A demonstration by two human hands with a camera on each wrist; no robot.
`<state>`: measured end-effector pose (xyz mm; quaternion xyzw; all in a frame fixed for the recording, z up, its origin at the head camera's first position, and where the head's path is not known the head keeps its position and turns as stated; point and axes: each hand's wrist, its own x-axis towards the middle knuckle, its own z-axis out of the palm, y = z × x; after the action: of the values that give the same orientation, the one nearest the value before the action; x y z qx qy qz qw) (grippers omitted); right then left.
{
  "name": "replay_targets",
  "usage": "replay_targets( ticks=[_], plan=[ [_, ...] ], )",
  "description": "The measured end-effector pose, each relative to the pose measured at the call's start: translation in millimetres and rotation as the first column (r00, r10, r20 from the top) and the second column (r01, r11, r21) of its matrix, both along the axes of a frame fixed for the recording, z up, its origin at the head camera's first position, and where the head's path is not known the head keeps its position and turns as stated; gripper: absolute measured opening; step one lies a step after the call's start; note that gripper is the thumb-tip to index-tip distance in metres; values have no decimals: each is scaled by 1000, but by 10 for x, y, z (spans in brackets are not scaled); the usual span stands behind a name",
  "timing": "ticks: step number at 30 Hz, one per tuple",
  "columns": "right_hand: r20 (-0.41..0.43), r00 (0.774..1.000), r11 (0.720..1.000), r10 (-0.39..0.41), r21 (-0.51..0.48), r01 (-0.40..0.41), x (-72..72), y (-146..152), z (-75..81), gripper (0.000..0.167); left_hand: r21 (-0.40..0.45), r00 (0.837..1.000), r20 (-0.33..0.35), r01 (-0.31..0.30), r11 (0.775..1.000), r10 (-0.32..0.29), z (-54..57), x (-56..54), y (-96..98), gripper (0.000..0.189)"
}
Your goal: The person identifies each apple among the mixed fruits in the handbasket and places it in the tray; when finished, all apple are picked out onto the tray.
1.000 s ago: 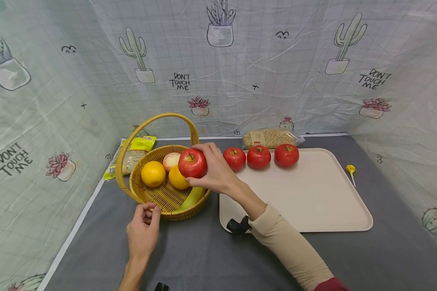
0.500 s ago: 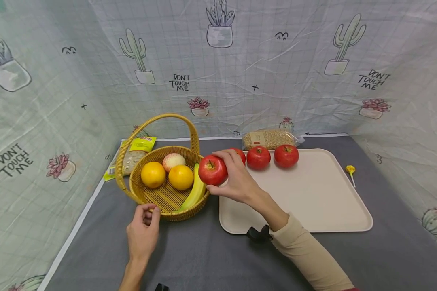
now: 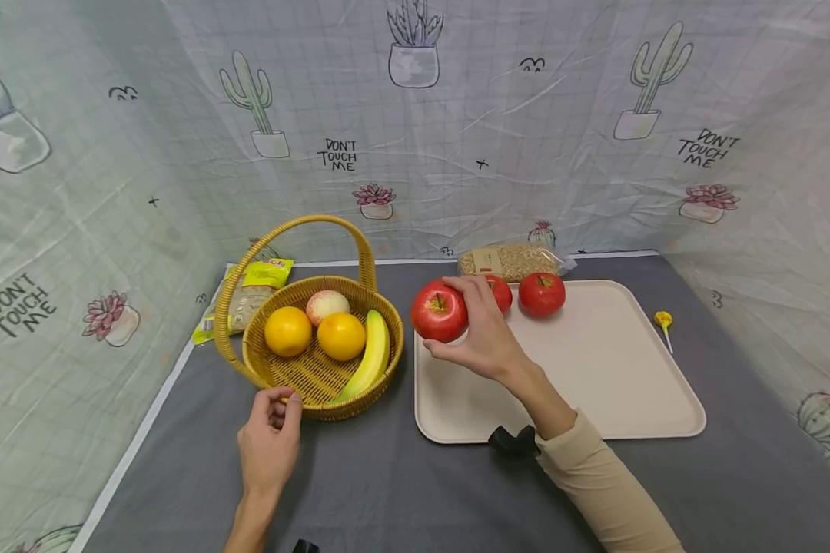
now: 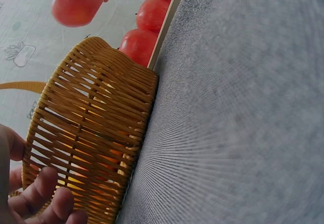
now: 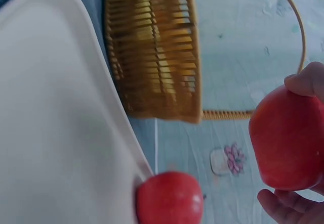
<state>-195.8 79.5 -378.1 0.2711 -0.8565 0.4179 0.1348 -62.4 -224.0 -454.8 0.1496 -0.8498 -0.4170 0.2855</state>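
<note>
My right hand grips a red apple between thumb and fingers, held up over the left part of the beige tray. Two more apples show along the tray's back edge, one partly behind the hand and one red apple in full; the left wrist view has three in a row there. My left hand pinches the front rim of the yellow wicker basket, thumb at the rim and fingers outside the weave. Inside lie two oranges, a pale peach and a banana.
A bag of grains lies behind the tray against the patterned curtain. Behind the basket's left side is a yellow-green packet. A yellow lollipop lies right of the tray. The basket's tall handle arches upward.
My right hand has carried the apple rightward, from above the basket to above the tray, uncovering the banana. The left hand stays at the basket's rim.
</note>
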Motion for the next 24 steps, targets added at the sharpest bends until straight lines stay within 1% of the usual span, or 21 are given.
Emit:
replay_targets(
  ticks=[7, 11, 15, 21, 24],
  plan=[
    [3, 997, 996, -80, -41, 80, -113, 214, 49, 88, 3, 1000, 2, -4, 1000, 4, 30, 1, 25, 12],
    [14, 992, 990, -122, -65, 123, -173, 334, 73, 87, -3, 1000, 13, -21, 1000, 21, 45, -1, 29, 10],
    [35, 985, 982, -170, -78, 172, -217, 462, 89, 87, -10, 999, 22, -35, 999, 35, 61, -3, 30, 9],
    [48, 974, 967, -223, -115, 227, -315, 693, 87, 85, -13, 999, 28, -31, 999, 31, 73, -1, 40, 11],
    [58, 964, 957, -259, -121, 264, -369, 825, 72, 85, -10, 999, 31, -29, 1000, 30, 74, 1, 45, 11]
  ],
)
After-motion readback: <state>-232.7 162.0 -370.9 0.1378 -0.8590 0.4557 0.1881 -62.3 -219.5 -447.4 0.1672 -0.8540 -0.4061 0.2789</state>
